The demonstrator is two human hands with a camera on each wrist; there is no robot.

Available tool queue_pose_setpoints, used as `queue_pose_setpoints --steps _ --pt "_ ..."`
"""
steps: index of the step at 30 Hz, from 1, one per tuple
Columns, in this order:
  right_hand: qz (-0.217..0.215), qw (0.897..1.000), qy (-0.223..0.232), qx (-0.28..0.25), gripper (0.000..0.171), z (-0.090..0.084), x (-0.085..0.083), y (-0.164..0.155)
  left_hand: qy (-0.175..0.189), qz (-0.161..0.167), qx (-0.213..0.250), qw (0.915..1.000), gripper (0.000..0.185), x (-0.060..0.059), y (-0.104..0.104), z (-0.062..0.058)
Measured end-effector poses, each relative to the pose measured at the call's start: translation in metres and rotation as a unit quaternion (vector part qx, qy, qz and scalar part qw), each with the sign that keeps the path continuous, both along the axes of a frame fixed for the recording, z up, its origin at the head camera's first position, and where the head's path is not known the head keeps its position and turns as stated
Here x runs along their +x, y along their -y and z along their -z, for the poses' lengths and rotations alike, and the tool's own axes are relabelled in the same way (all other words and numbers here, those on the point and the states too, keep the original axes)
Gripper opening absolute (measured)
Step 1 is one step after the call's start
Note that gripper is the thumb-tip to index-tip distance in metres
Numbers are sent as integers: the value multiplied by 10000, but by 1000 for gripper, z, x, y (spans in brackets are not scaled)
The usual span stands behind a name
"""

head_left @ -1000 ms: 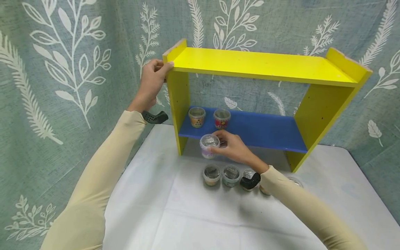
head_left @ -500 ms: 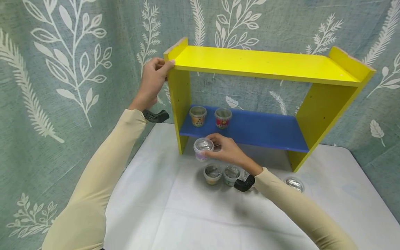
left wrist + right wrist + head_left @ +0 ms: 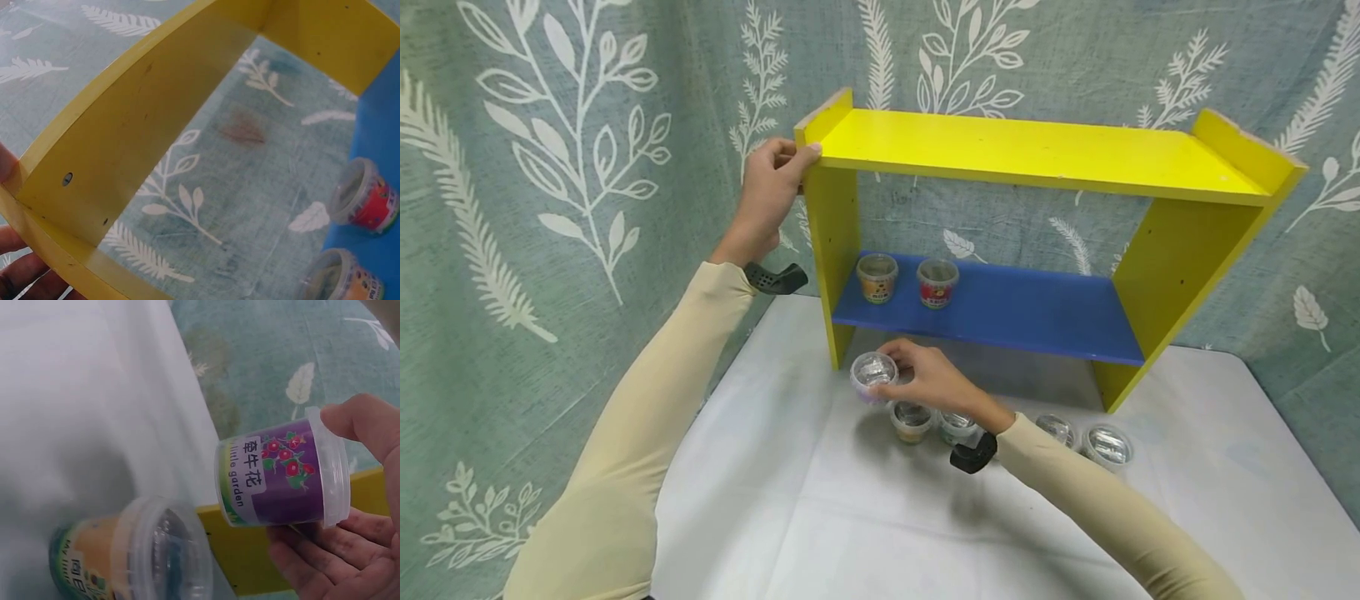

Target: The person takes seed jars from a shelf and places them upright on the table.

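Note:
My left hand (image 3: 767,192) grips the upper left corner of a yellow shelf unit (image 3: 1015,150), thumb on its front edge. Between thumb and fingers, my right hand (image 3: 928,382) holds a clear plastic cup with a purple label (image 3: 275,475) printed with pink-red flowers. That cup is just left of the table row, low in front of the unit. A similar orange-label cup (image 3: 112,556) stands close by in the right wrist view. On the blue lower board (image 3: 1030,308) are another orange-label cup (image 3: 877,279) and a red-label cup (image 3: 937,283).
Several more clear cups line the white-covered table (image 3: 820,508) in front of the unit, including a rightmost cup (image 3: 1107,447); my right forearm hides part of the row. A green leaf-patterned curtain (image 3: 685,125) hangs behind and to the left.
My right hand has carried the purple-label cup left and downward, away from the blue board. Cups at the right of the row have come into view. My left hand keeps its grip.

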State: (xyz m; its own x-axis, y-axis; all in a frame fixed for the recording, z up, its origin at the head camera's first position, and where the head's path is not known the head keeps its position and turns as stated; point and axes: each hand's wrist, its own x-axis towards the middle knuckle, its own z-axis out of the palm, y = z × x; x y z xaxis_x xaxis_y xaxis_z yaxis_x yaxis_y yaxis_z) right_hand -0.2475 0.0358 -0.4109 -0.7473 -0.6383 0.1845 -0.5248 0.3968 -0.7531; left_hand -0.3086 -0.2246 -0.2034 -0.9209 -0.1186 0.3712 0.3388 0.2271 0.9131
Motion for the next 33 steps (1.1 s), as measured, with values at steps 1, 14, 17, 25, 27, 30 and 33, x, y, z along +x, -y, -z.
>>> queue_pose_setpoints --steps 1,14,17,25,27,30,33 --pt "-12 10000 -23 28 58 1 0 1 -8 6 8 10000 37 0 0 0" --pt "-348 9987 -130 356 58 18 3 14 -33 45 24 10000 35 1 0 1" --pt "-397 9982 -101 429 59 20 2 15 -46 57 26 10000 35 1 1 1" --pt "-322 9963 -306 739 61 24 2 17 -41 59 57 10000 33 1 0 0" --pt "-307 9955 -361 819 62 27 2 18 -43 65 60 10000 33 1 0 0" --pt "-287 9946 -389 923 63 31 1 18 -39 58 66 10000 33 1 0 0" --pt "-278 9941 -327 991 64 33 2 18 -51 44 38 10000 33 1 0 0"
